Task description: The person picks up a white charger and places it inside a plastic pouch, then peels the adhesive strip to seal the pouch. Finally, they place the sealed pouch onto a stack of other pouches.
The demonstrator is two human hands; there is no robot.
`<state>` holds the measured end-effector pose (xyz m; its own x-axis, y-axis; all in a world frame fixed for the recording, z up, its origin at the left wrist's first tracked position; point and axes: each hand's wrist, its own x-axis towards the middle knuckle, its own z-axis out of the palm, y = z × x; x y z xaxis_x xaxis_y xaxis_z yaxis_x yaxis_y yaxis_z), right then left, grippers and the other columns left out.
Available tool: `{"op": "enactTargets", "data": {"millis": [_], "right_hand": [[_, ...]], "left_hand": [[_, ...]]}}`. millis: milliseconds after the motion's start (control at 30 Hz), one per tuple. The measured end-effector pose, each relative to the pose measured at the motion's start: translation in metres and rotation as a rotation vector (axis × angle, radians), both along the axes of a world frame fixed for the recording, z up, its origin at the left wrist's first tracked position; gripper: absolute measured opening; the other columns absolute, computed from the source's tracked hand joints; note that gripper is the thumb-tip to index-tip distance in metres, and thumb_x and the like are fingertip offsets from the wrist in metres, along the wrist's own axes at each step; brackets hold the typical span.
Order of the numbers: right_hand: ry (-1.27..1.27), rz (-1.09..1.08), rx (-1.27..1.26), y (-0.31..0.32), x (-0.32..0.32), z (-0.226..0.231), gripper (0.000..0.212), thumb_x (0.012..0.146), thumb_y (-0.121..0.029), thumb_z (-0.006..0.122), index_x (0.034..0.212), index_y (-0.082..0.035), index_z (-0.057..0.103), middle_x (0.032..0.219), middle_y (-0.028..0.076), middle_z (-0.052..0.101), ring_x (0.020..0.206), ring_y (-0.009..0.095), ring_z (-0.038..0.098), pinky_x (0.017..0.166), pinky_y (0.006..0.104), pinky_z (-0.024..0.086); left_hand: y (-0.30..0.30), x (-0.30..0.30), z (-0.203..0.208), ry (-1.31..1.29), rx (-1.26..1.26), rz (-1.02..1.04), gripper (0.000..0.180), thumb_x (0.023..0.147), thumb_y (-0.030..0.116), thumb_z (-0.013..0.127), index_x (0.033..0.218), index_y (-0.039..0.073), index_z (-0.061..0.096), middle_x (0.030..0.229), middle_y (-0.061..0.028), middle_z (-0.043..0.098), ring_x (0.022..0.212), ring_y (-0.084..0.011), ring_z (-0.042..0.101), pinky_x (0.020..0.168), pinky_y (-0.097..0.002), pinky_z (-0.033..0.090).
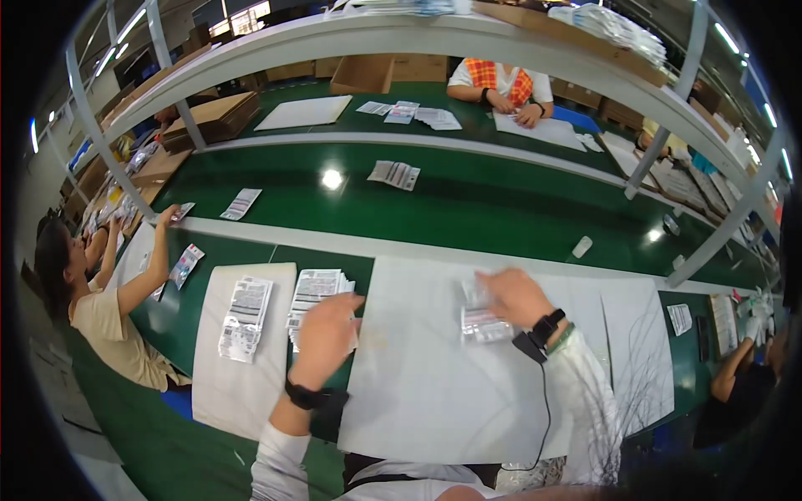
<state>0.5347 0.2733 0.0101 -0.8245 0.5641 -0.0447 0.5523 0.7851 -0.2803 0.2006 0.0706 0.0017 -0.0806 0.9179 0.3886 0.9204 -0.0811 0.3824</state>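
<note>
My left hand is over the right side of a stack of flat silver printed packets. Its fingers are curled in, and whatever is between them is hidden. Out over the white sheet, my right hand grips a silver packet by its upper right part. Both that hand and the packet are smeared by motion. Left of the stack, a small pile of similar packets lies on another white sheet. Each wrist wears a black band.
Beyond the bench runs a green belt carrying scattered packets. A white shelf on grey posts crosses overhead. One person sits at the left, another across the belt, and a third at the right. A black cable hangs from my right wrist.
</note>
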Motion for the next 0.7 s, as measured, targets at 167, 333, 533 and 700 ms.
{"op": "enactTargets", "data": {"millis": [167, 333, 533, 700], "right_hand": [[0.414, -0.384, 0.606, 0.013, 0.009, 0.000, 0.074, 0.078, -0.017, 0.076, 0.143, -0.005, 0.044, 0.143, 0.016, 0.046, 0.132, 0.037, 0.042, 0.111, 0.0465, 0.033], [0.593, -0.431, 0.286, -0.050, 0.033, -0.041, 0.067, 0.084, -0.020, 0.074, 0.143, -0.007, 0.044, 0.142, 0.015, 0.046, 0.131, 0.036, 0.042, 0.110, 0.0474, 0.033], [0.785, -0.556, -0.237, -0.091, 0.058, -0.051, 0.053, 0.092, -0.017, 0.066, 0.140, -0.006, 0.047, 0.140, 0.015, 0.049, 0.127, 0.034, 0.047, 0.106, 0.0386, 0.040], [0.841, -0.571, -0.281, -0.083, 0.060, -0.060, 0.054, 0.089, -0.013, 0.068, 0.139, -0.007, 0.050, 0.143, 0.013, 0.048, 0.130, 0.031, 0.048, 0.108, 0.0419, 0.040]], "left_hand": [[-0.024, -0.068, -0.057, 0.111, 0.034, 0.212, 0.035, 0.085, 0.018, 0.067, 0.120, 0.013, 0.066, 0.126, -0.0100, 0.065, 0.116, -0.0340, 0.059, 0.100, -0.0447, 0.045], [-0.016, -0.053, -0.025, 0.319, -0.134, 0.338, 0.029, 0.088, 0.021, 0.068, 0.116, 0.016, 0.071, 0.123, -0.0063, 0.067, 0.120, -0.0299, 0.057, 0.094, -0.0424, 0.046], [0.042, 0.073, 0.026, 0.130, 0.200, -0.180, 0.027, 0.079, 0.016, 0.074, 0.106, 0.014, 0.072, 0.114, -0.0031, 0.069, 0.112, -0.0269, 0.061, 0.089, -0.0406, 0.046], [0.075, 0.157, -0.039, -0.027, 0.054, -0.579, 0.030, 0.078, 0.016, 0.074, 0.106, 0.011, 0.068, 0.111, -0.0027, 0.066, 0.105, -0.0264, 0.061, 0.082, -0.0406, 0.046]]}}
